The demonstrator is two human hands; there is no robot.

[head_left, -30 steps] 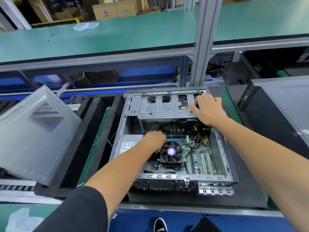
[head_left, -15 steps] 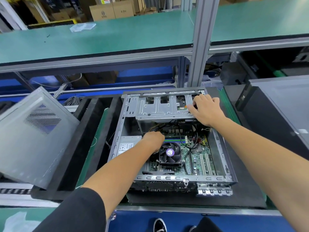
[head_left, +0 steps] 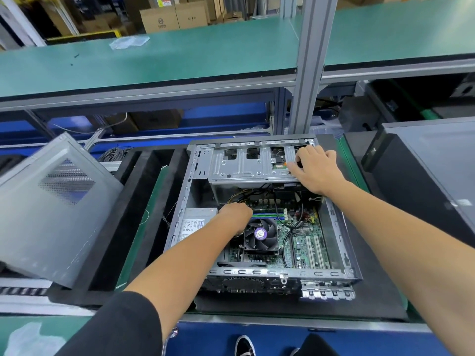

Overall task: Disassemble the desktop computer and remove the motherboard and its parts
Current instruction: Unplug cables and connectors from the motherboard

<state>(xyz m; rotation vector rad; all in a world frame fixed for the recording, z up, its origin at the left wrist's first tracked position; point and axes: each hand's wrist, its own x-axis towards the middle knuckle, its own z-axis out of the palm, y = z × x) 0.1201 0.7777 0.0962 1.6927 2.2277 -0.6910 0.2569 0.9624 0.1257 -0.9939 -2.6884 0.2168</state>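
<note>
L hand point(head_left: 235, 214) curled inside the case point(head_left: 331, 274) by the RAM, grip unclear; R hand point(head_left: 314, 169) flat, fingers apart, on drive cage point(head_left: 246, 168). Brace cage, pull connector straight.

Hardly any readable txt. Cardboard box point(head_left: 159, 20) at far edge, behind the green bench: round dark logo w/ a line of small print under it, too small to read. Box beside it point(head_left: 191, 18): small dark marks, not legible. PSU label point(head_left: 192, 225) inside the open case, left side: white sticker w/ blue patch, rows of fine print and cert-type symbols, unreadable. CPU fan point(head_left: 260, 233) hub: purple round sticker w/ pale centre, txt too small. Black case point(head_left: 421, 181) at right edge of bench: small pale sticker on its top, blurred. Motherboard point(head_left: 308, 242) markings: too fine to make out.
</note>
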